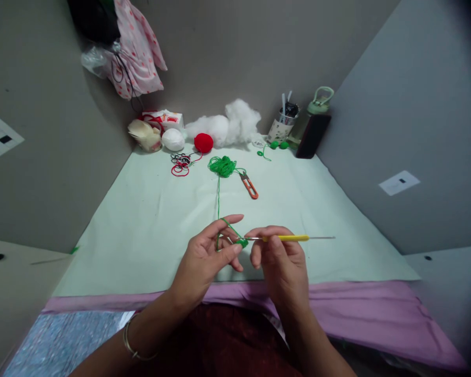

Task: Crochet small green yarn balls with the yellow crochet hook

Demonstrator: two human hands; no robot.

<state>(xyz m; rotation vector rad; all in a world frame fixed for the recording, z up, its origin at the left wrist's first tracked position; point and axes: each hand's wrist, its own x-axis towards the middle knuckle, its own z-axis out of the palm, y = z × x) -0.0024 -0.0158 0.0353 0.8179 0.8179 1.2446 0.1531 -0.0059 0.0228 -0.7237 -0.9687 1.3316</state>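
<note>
Between thumb and fingers, my left hand (209, 256) pinches a small green crochet piece (242, 243). Green yarn (219, 199) runs over its raised index finger and back across the table to a loose green yarn bundle (222, 166). My right hand (283, 257) grips a crochet hook (294, 238) by its yellow handle, held nearly level. The hook's metal tip points left and meets the green piece; whether it passes through a stitch is too small to tell. A bare metal end sticks out to the right of the handle.
Orange thread snips (249, 186) lie beside the green bundle. Farther back are a red yarn ball (203, 143), a white yarn ball (173, 140), white stuffing (230, 125), small green pieces (275, 144), a pen cup (281, 125), a dark phone (313, 136) and a green bottle (320, 107). Grey partitions enclose the table.
</note>
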